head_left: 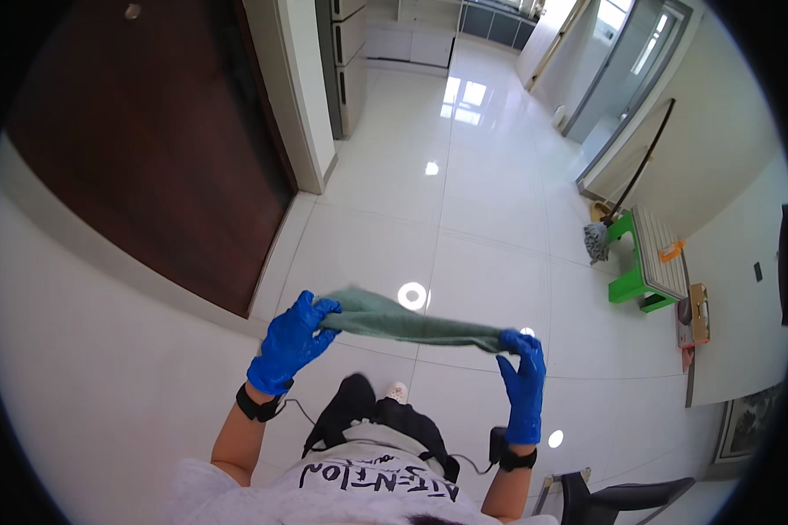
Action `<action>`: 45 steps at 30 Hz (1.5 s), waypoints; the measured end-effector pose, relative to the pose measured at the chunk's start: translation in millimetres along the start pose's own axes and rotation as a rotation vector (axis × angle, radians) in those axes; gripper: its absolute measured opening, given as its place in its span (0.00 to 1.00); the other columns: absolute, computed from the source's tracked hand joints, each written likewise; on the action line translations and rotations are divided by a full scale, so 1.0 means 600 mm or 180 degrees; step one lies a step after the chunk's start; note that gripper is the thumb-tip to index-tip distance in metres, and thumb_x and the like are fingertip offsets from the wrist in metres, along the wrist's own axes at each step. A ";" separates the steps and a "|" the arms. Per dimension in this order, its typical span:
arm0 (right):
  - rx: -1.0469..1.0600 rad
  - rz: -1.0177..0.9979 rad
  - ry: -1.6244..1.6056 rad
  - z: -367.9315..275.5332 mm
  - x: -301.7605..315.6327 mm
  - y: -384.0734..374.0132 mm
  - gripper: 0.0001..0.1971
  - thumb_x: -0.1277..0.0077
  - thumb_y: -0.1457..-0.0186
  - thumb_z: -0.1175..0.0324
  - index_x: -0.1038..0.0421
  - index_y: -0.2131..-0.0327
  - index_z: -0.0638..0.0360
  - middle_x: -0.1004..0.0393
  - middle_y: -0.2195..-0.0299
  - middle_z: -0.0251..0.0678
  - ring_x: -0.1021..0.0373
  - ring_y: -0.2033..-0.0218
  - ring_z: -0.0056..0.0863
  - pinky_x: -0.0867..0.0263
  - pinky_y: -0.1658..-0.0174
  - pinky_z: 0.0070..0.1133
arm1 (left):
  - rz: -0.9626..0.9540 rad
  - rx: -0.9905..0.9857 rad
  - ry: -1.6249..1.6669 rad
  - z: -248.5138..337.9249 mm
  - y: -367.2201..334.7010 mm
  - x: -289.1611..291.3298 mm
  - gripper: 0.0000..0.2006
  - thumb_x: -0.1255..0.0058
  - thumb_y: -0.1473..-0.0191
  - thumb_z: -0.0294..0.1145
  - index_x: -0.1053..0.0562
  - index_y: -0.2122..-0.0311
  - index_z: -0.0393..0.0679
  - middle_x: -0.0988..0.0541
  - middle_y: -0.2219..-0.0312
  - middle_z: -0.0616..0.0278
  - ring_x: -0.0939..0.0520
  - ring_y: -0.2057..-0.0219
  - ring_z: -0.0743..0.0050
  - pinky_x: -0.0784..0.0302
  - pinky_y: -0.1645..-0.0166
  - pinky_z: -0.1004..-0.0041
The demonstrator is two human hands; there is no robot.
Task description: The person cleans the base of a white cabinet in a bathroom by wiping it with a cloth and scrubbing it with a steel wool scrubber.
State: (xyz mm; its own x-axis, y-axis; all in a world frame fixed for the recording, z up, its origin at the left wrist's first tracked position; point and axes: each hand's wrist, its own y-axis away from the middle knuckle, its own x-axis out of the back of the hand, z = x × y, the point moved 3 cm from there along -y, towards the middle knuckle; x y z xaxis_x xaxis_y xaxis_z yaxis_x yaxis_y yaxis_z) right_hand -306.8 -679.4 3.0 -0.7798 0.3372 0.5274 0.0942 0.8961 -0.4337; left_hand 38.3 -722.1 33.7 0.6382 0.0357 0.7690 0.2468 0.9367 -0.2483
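A green cloth is stretched between my two hands in front of my body, above the tiled floor. My left hand, in a blue glove, is closed on its left end. On the other side my right hand, gloved in blue too, pinches the right end between thumb and fingers. The cloth is folded or bunched lengthwise and sags slightly. Black straps with cables circle both wrists.
A dark brown door stands at left. To the right are a mop, a green-legged stool and a cardboard box. A black chair is near my right arm. Glossy white tiles stretch ahead towards a fridge.
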 end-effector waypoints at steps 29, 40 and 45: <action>-0.1577 0.0987 -0.1167 0.399 -0.061 -0.680 0.06 0.59 0.44 0.70 0.33 0.71 0.61 0.33 0.72 0.28 0.38 0.67 0.17 0.44 0.58 0.16 | -0.1890 -0.0061 0.1107 -0.176 -0.908 -0.283 0.12 0.53 0.49 0.38 0.29 0.67 0.40 0.25 0.79 0.57 0.26 0.78 0.70 0.31 0.70 0.72; -0.1746 0.0700 -0.1640 0.667 -0.155 -1.079 0.08 0.52 0.48 0.68 0.34 0.74 0.62 0.37 0.77 0.26 0.42 0.75 0.14 0.42 0.72 0.15 | -0.1483 0.2044 0.3207 -0.149 -1.180 -0.478 0.16 0.52 0.48 0.37 0.33 0.59 0.35 0.27 0.67 0.61 0.25 0.65 0.74 0.28 0.61 0.75; -0.1405 0.0209 -0.1383 0.670 -0.284 -1.186 0.08 0.50 0.50 0.72 0.32 0.64 0.61 0.33 0.72 0.31 0.35 0.73 0.19 0.37 0.68 0.19 | -0.1657 0.2149 0.4632 -0.122 -1.349 -0.576 0.10 0.55 0.47 0.31 0.33 0.62 0.36 0.26 0.66 0.57 0.23 0.64 0.70 0.26 0.58 0.73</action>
State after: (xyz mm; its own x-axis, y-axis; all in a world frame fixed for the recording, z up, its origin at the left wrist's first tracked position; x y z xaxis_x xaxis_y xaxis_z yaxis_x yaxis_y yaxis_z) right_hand -489.9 -1490.7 -71.9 -0.9356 0.3307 0.1240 0.3251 0.9436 -0.0633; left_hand -328.2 -1518.0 -74.3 0.7853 -0.2706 -0.5569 0.5448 0.7294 0.4137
